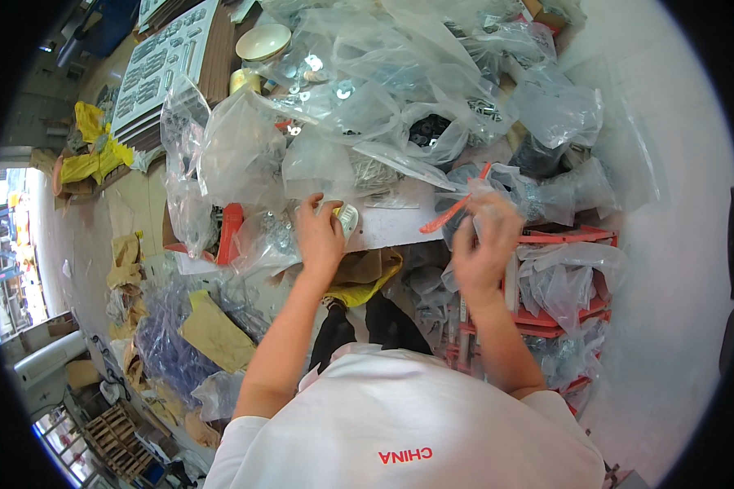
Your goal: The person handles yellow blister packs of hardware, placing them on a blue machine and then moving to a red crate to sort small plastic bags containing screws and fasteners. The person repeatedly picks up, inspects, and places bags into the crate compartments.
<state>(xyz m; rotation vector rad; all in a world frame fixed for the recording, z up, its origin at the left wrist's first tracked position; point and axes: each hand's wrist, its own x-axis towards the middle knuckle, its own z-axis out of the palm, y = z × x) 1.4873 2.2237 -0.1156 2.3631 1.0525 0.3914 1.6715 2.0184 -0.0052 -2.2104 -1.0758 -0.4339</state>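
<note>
Nearest is the white cotton T-shirt (pixel 400 416) w/ red lettering, and past its hem the black trousers (pixel 332 338). In front of the legs, below the table edge, is a brown & yellow bag (pixel 371 273). To the R stands a red rack w/ trays (pixel 540 329), clear plastic bags in it.

The L hand (pixel 321 236) is above the near part of the pale flat tabletop (pixel 395 226). Its fingers are curved, w/ small gap btwn the tips; just by them, on the R side, is a small rounded white-and-green object (pixel 347 218). I can't tell if the fingers grip it or only touch.

The R hand (pixel 488 244) is blurred by motion, near a thin red strip (pixel 444 220) which lies slantwise over the tabletop; can't tell if its fingers are clamped on the strip or apart.

L of the L hand is a red plastic bin (pixel 231 232). Farther, a bundle of thin pale pieces (pixel 373 175), then black small parts (pixel 430 129) in an open clear bag. At the far side: more clear plastic bags (pixel 342 49), a cream-white round bowl (pixel 263 41), & a stack of grey printed sheets (pixel 167 65) at far L.
</note>
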